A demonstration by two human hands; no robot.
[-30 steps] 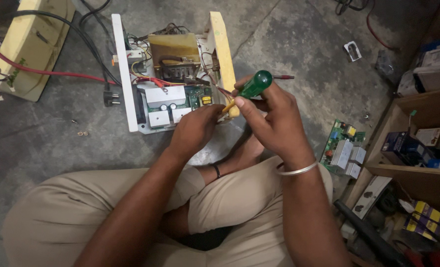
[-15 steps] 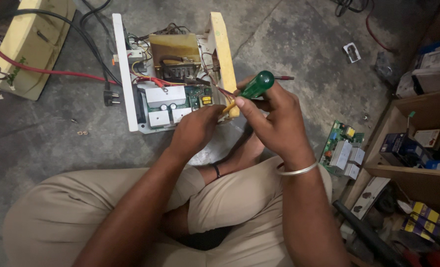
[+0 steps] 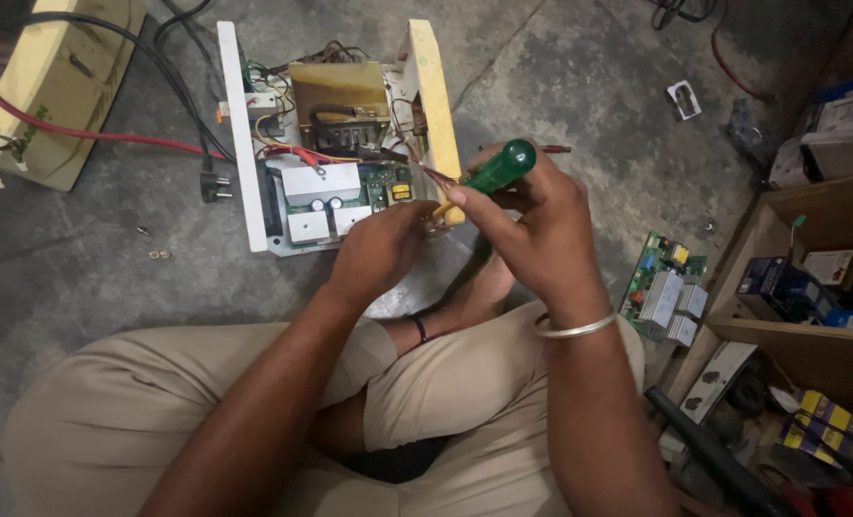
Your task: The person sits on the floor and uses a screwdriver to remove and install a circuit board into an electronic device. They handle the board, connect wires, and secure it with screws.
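My right hand point(image 3: 541, 225) is wrapped tight on a green-handled screwdriver point(image 3: 489, 175), tip aimed at the near corner of the opened white metal power-supply chassis point(image 3: 335, 144). My left hand point(image 3: 383, 247) is curled at that corner, probably pinching thin wires, view's poor. Loose green circuit board point(image 3: 666, 287) lies on the floor to the right.

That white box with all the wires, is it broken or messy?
The white box lies opened on the floor, its circuit boards and tangled wires bare. A loose circuit board lies apart on the floor.

Green circuit board point(image 3: 664, 289) on floor, wooden shelf point(image 3: 809, 335), cream box point(image 3: 57, 91)
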